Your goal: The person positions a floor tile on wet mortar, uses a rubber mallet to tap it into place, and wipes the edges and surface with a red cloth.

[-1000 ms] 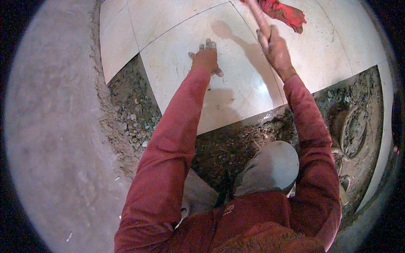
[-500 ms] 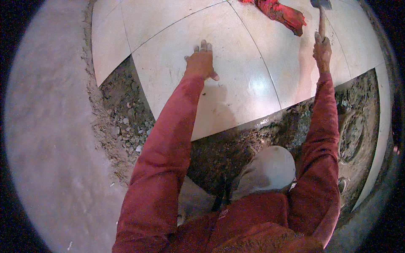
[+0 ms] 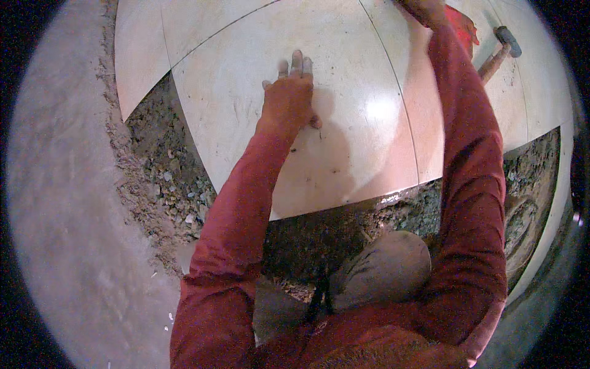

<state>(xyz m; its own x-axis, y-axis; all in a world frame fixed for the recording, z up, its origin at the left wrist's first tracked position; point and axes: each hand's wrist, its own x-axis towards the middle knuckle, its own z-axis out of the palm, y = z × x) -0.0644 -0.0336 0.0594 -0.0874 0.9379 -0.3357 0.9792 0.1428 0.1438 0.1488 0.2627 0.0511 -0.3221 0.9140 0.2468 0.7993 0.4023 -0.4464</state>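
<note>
My left hand [image 3: 287, 98] lies open with fingers spread on a large pale floor tile [image 3: 227, 117]. Nothing is held in it. Reaching far forward, my right hand [image 3: 425, 11] is at the top edge of the picture, beside a red cloth-like bundle [image 3: 462, 29]. Its fingers are mostly cut off, so I cannot tell whether it grips anything. A hammer [image 3: 507, 42] with a dark head and a light handle rests on the tiles to the right of my right forearm, which covers the handle's end.
Dark, loose soil [image 3: 313, 243] borders the tiles on my side, around my knee [image 3: 384, 264]. Gravelly earth [image 3: 166, 154] fills a gap at the left. Smooth grey floor [image 3: 61, 184] stretches beyond it. A pale curved edge [image 3: 556, 203] bounds the soil on the right.
My right hand has let go of the hammer, which now lies on the tiles, and has moved left and forward to the red bundle. The left hand stays on the tile.
</note>
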